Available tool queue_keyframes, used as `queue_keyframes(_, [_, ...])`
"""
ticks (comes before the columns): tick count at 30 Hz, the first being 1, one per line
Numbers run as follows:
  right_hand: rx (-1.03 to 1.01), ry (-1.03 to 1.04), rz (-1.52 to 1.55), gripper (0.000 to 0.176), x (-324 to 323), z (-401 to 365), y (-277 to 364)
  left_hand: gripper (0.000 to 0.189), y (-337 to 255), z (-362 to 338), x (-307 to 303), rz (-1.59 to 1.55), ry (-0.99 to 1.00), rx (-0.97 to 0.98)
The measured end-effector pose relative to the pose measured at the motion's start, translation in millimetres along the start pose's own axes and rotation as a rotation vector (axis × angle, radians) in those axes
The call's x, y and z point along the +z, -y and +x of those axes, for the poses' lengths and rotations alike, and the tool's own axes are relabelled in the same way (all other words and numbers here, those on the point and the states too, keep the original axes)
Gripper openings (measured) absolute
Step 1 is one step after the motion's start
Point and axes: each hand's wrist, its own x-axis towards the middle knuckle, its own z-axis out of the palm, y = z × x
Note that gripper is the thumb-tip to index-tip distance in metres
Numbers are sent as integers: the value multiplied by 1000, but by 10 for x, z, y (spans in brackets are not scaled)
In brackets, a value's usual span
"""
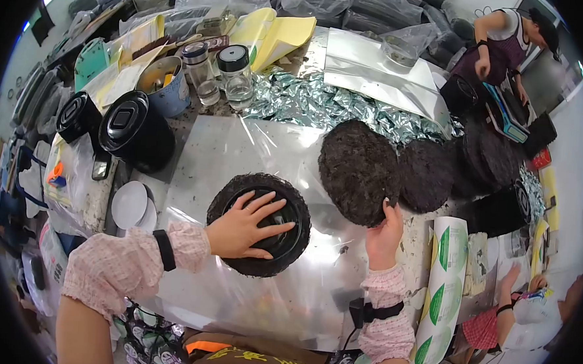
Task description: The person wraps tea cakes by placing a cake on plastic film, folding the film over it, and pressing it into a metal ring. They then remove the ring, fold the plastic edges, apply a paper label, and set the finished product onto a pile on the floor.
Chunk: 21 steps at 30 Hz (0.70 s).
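My left hand (246,227) lies with fingers spread on a round black lid-like disc (292,210). That disc rests on a dark, rough round cake (223,193), which looks like dried seaweed and shows as a ragged ring around it. At its lower edge, my right hand (385,234) pinches another dark round seaweed cake (358,169), tilted up off the metal sheet (207,151). More such cakes (427,172) lie stacked just right of it, partly hidden behind the one I hold.
Black canisters (136,131), glass jars (236,80) and white dishes (130,204) stand to the left. Crumpled foil (289,99) lines the back. A label roll (446,276) lies at right. One co-worker (510,42) is beside a blue scale (506,114); another person (528,319) is lower right.
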Motion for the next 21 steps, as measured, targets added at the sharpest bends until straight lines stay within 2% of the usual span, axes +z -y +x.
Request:
queue_keyframes(4, [29, 76, 29, 49, 91, -112, 8, 78, 22, -24, 316, -30, 148, -56])
queue_keyframes(9, [81, 191, -59, 57, 400, -228, 92, 83, 86, 35, 537, 71, 171, -96])
queue_keyframes(10, [98, 208, -88, 58, 479, -304, 105, 81, 86, 37, 558, 92, 136, -104])
queue_keyframes(13, [145, 284, -112, 63, 619, -522, 78, 70, 157, 47, 465, -110, 189, -138])
queue_keyframes(14, [164, 306, -125, 64, 678, -610, 60, 57, 250, 57, 380, -273, 172, -144])
queue_keyframes(15, [171, 327, -128, 64, 740, -675, 17, 55, 296, -49, 357, -569, -10, -308])
queue_keyframes(17, [146, 298, -327, 71, 771, -830, -181, 52, 361, -263, 375, -1166, -379, -609])
queue_keyframes(18, [149, 314, -463, 69, 726, -885, -336, 54, 319, -255, 350, -1792, -819, -637])
queue_keyframes(19, [161, 326, -606, 68, 681, -956, -436, 44, 226, -340, 114, -1841, -908, -564])
queue_keyframes(21, [242, 358, -873, 73, 713, -1041, -451, 41, 297, -506, 387, -903, -658, -669])
